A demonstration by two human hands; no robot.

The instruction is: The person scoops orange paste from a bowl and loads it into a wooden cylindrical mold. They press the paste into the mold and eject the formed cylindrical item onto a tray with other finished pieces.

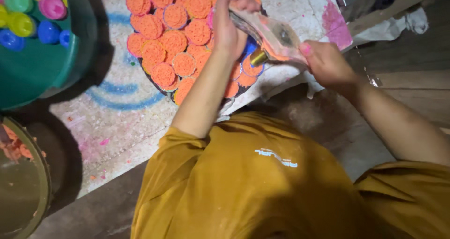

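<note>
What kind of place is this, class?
Probably a small home workshop for piping coloured paste into little cups. Signs: a tray packed with orange-filled cups, a piping bag held in both hands, and a basin of empty plastic cups.

Speckled pale slab point(117, 122) smeared with blue arcs and pink powder filling the centre, dim grey floor point(93, 215) at six o'clock, wooden planks point(408, 75) at three o'clock, white cloth point(398, 26) at two o'clock, deep shadow at nine o'clock, light low and warm
</note>
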